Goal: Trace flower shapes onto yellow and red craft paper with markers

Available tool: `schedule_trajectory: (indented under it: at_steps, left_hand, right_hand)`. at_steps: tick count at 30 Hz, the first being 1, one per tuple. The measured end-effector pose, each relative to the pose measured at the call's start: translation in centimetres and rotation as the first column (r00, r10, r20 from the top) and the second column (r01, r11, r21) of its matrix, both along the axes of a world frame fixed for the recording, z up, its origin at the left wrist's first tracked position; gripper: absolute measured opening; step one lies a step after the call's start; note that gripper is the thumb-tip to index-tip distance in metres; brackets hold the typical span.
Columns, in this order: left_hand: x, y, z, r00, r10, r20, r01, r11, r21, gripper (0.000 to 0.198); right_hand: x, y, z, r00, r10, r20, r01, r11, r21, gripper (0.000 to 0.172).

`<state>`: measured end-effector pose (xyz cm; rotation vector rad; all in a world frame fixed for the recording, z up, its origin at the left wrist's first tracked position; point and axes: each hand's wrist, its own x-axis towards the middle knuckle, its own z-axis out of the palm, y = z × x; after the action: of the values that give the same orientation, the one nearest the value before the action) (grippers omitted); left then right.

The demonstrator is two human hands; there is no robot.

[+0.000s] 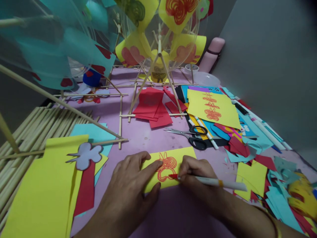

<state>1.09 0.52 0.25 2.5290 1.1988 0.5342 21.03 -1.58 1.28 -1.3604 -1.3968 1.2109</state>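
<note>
A yellow paper card [188, 153] lies on the table in front of me, bearing a red butterfly drawing [169, 162] with scribbled upper wings and outlined lower ones. My left hand [136, 181] rests flat on the card's left side, its fingers spread and holding nothing. In my right hand [195, 172] is a white marker [223, 183] with a red tip, which touches the butterfly's lower wing. Just beyond the card are scissors [190, 134] with black handles, their blades pointing left.
Behind stands a wooden-stick wheel frame [159, 53] hung with yellow butterfly cards. Bamboo sticks [49, 122], yellow sheets [44, 188] and a grey butterfly cutout [87, 156] lie left. Red papers [151, 105], a printed yellow sheet [213, 107] and paper scraps [252, 178] lie ahead and right.
</note>
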Motion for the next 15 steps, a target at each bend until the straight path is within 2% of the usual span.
schedule_trajectory:
  at_steps: [3, 5, 8, 13, 15]
  left_hand:
    - [0.01, 0.02, 0.02, 1.000, -0.006, -0.003, 0.006, 1.000, 0.005, 0.041]
    - [0.05, 0.03, 0.03, 1.000, -0.005, -0.010, 0.005, 1.000, -0.001, 0.041]
    - [0.09, -0.01, -0.04, 1.000, 0.007, -0.009, -0.007, 1.000, -0.007, 0.041]
    - [0.06, -0.15, -0.26, 1.000, 0.021, 0.014, -0.021, 1.000, 0.002, 0.042]
    - [0.04, -0.14, -0.26, 1.000, 0.018, 0.022, -0.018, 1.000, 0.004, 0.043]
  right_hand:
    - [-0.13, 0.03, -0.41, 0.953, -0.222, -0.205, 0.207, 0.974, -0.092, 0.005]
    - [-0.27, 0.16, -0.33, 0.929, -0.270, -0.252, 0.236, 0.959, -0.156, 0.003]
    - [-0.53, 0.36, 0.16, 0.956, -0.240, -0.166, 0.217, 0.966, -0.141, 0.002]
    - [-0.68, 0.20, 0.41, 0.982, -0.182, 0.046, 0.183, 0.983, -0.014, 0.007]
    - [-0.50, 0.02, 0.22, 0.986, -0.135, 0.102, 0.132, 0.990, 0.040, 0.010]
